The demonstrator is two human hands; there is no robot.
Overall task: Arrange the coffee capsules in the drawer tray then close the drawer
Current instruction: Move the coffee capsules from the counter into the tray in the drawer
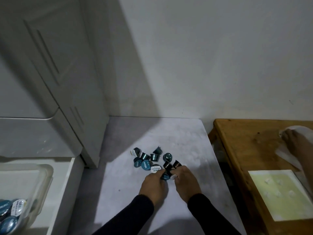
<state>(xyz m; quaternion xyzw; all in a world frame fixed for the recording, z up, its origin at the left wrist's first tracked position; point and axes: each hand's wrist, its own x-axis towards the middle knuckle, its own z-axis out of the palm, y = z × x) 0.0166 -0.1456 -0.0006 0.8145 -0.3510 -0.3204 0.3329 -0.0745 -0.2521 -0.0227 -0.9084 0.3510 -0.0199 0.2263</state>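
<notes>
Several teal and dark coffee capsules [149, 158] lie in a loose heap on the grey floor mat [186, 141]. My left hand [155, 185] and my right hand [185, 181] meet at the heap's near edge. Each hand's fingers pinch capsules there, with a blue one [165, 176] between the two hands. At the far left an open white drawer [62, 192] holds a clear plastic tray [42, 177] with several blue-lidded capsules [10, 211] inside.
A white cabinet [50, 82] rises at the left behind the drawer. At the right stands a wooden table [245, 150] with a pale yellow sheet [279, 194]. Another person's hand [296, 143] rests on a white cloth there. A white wall is behind.
</notes>
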